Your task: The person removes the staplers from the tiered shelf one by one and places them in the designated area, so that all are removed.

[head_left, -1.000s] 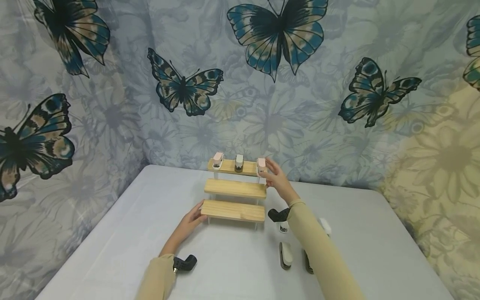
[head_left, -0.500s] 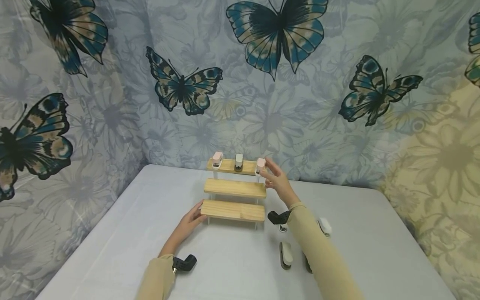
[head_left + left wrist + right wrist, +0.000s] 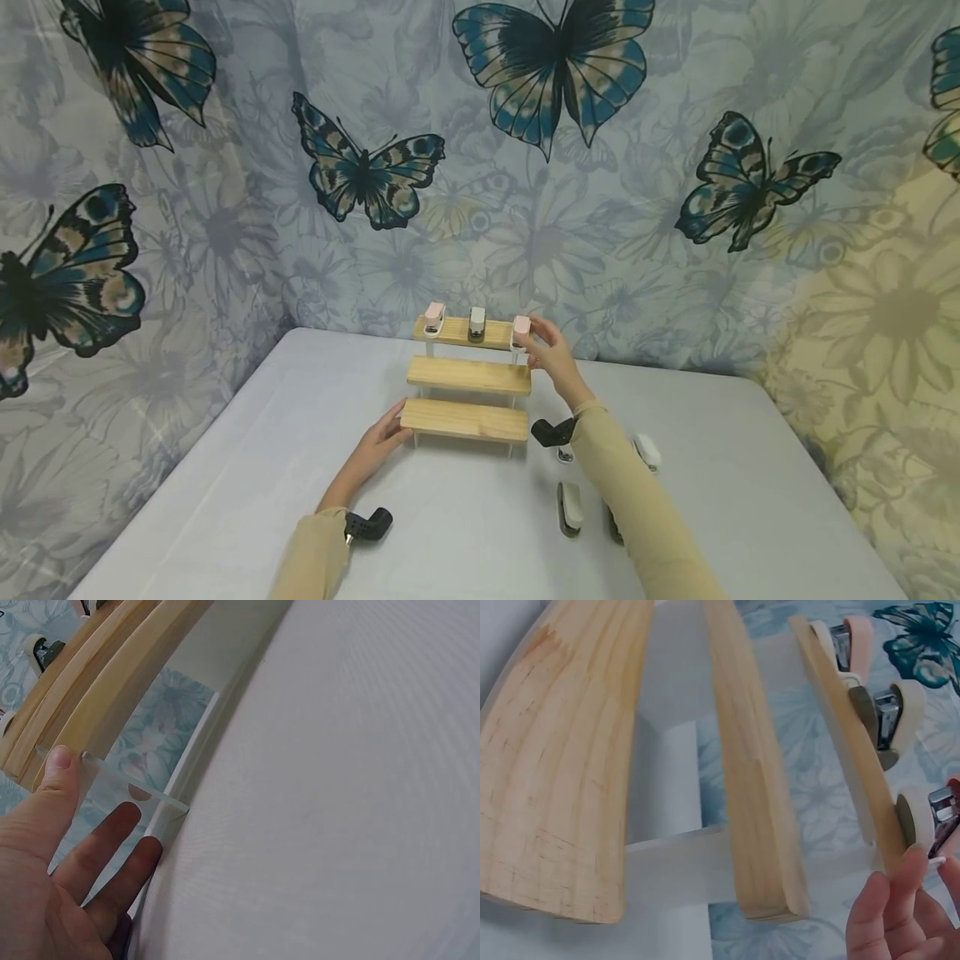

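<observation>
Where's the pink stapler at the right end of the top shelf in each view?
Head: pink stapler upper centre, right end of the top shelf, at the right hand fingertips.
Left wrist: not in it.
Right wrist: far right edge, low, above the fingertips.
Shared landmark: the wooden three-step stand.

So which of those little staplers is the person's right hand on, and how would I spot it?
Find the wooden three-step stand in the middle of the table. Three small staplers stand along its top step; the one you want is the pink stapler at the right end, where the right hand pinches it. The other pink one stands untouched at the left end.
</observation>
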The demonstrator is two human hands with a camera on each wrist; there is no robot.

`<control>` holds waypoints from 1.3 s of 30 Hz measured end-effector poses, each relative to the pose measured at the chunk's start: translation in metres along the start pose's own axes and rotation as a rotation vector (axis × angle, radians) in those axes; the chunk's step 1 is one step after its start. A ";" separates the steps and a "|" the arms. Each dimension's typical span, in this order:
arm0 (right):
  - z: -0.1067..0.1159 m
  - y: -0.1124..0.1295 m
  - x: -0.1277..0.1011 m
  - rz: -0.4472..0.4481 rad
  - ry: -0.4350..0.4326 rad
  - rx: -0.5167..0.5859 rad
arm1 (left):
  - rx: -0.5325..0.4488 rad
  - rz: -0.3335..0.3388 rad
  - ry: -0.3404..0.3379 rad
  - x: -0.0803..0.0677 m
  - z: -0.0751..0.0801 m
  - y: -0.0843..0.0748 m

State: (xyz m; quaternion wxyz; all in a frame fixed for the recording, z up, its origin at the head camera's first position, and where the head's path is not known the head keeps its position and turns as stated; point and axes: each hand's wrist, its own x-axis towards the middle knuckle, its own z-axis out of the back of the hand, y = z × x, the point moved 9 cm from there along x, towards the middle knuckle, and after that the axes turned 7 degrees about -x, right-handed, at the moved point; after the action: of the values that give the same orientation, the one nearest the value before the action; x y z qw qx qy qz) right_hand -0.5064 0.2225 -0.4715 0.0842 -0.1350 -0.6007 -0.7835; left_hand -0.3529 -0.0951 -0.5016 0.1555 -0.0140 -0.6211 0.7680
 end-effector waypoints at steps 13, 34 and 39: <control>0.017 0.004 -0.007 0.027 -0.025 -0.082 | -0.007 0.002 0.009 0.001 0.000 -0.001; 0.055 0.064 -0.131 0.184 0.258 0.098 | -0.023 -0.019 -0.008 0.000 0.000 -0.004; 0.047 0.150 -0.190 0.198 0.319 0.169 | -0.007 -0.022 -0.003 0.001 0.000 -0.004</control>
State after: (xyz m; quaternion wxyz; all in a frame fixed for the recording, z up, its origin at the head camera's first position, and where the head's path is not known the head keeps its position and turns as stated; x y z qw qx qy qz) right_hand -0.2771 0.2226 -0.3816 0.2658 -0.0600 -0.6273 -0.7295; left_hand -0.3533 -0.0942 -0.4980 0.1628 -0.0064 -0.6241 0.7642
